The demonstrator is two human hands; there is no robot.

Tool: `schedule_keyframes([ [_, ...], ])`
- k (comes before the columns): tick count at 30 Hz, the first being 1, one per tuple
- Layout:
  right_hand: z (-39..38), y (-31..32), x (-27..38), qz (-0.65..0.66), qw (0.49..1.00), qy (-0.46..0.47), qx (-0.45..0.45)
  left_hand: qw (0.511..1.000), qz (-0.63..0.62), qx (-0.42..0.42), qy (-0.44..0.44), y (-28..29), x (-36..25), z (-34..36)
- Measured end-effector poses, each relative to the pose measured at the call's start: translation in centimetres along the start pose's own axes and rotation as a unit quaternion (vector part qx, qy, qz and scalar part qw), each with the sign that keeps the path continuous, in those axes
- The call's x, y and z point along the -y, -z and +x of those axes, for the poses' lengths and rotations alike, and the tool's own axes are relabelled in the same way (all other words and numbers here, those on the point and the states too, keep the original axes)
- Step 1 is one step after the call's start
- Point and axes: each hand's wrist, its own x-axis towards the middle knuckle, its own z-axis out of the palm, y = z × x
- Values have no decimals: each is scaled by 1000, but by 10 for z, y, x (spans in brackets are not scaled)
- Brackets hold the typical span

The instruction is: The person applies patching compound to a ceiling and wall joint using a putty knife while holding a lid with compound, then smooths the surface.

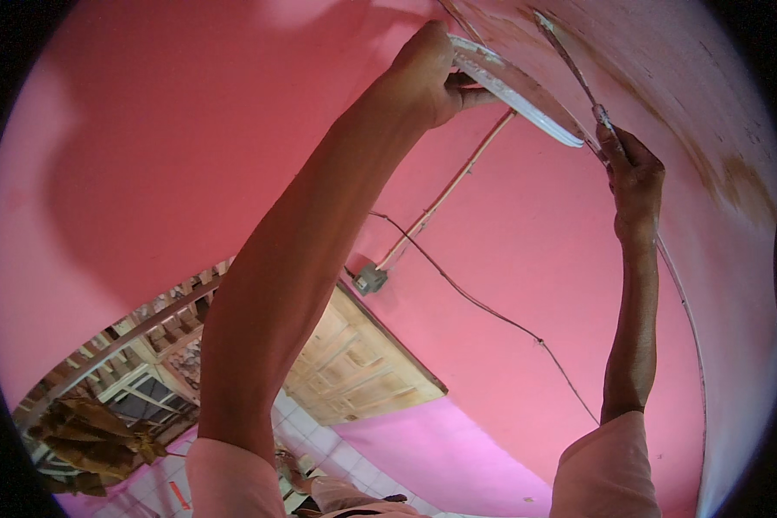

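Observation:
Both of my arms are raised overhead. My left hand [427, 78] grips the edge of a round white plastic lid [527, 105], with the thumb beneath its rim. Whitish smears lie on the lid's face. To its right, my right hand [634, 177] is closed around the handle of a thin, flat-bladed tool like a putty knife [570, 65], seen nearly edge-on. White paste coats its tip and the handle near my fingers. The tip is close to the pale upper surface [665, 78], which has brown stains; I cannot tell if it touches.
A pink wall [509, 250] carries a pipe [457, 181] running to a grey junction box [371, 279] and a loose dark cable [483, 306]. Below are a wooden door [354, 354], a slatted vent opening [173, 328], hanging brown cloth [95, 436] and a tiled floor [319, 432].

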Motion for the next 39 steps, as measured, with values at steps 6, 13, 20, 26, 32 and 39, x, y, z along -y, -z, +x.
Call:
schedule_keyframes([
  [6,-48,21,16,0,994,-95,-53,1000,-18,-1,-9,-4,2,-7],
  [13,-48,-19,13,-8,999,-20,-29,998,-23,-49,26,46,29,-14],
  [20,-17,-72,12,28,999,-7,-38,989,0,-127,77,75,38,-52],
  [26,-3,-58,4,43,997,4,-65,994,11,-96,47,65,34,-20],
  [32,-35,-6,4,33,987,-145,-55,996,6,-76,47,33,29,-20],
  [39,-41,-27,5,61,996,-55,-18,996,20,-66,54,26,38,-21],
])
